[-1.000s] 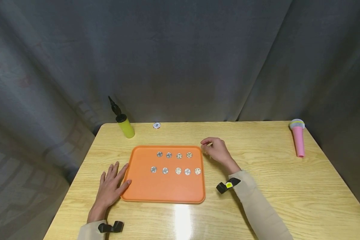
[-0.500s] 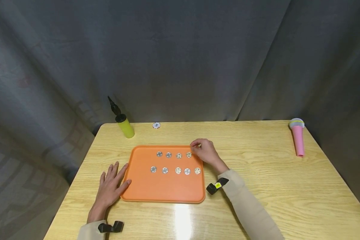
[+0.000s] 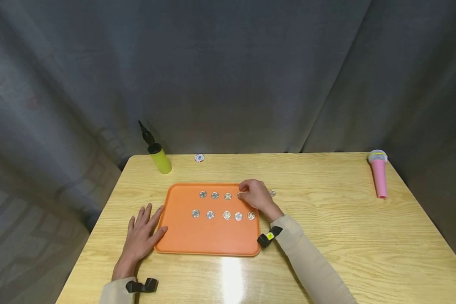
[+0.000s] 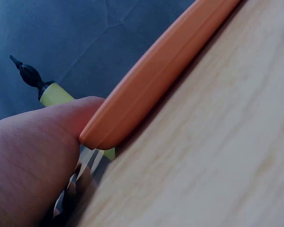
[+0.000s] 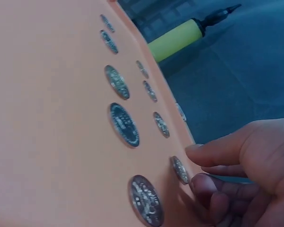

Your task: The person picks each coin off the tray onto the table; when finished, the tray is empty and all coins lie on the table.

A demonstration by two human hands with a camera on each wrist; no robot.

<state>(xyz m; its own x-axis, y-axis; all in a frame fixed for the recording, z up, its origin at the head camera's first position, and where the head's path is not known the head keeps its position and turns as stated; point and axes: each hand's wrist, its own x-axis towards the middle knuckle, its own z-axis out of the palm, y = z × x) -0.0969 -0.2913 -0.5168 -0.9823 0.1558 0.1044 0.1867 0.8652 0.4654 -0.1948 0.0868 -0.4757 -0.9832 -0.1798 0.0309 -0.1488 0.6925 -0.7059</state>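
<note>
An orange tray (image 3: 205, 240) on the table bears two rows of silvery coins. My left hand (image 3: 138, 236) lies spread at its left edge; the left wrist view has the thumb (image 4: 87, 113) against the rim. Over the tray's far right corner, my right hand (image 3: 256, 196) reaches with bent fingers around the last coin (image 5: 180, 169) of the far row. In the right wrist view, thumb and fingertips stand apart beside that coin, with no clear grip on it. The near row's right-end coin (image 3: 251, 215) lies below the hand. Another coin (image 3: 272, 193) sits on the table right of the hand.
A yellow-green balloon pump (image 3: 161, 162) with a black nozzle stands at the table's back left. A poker chip (image 3: 199, 158) lies near the back edge. On the far right rests a pink toy microphone (image 3: 380, 177). Dark curtains (image 3: 228, 76) hang behind.
From beyond the tray's right edge, my right hand has moved left and down to the far row's last coin. The coin on the table has come into view. My left hand stays put.
</note>
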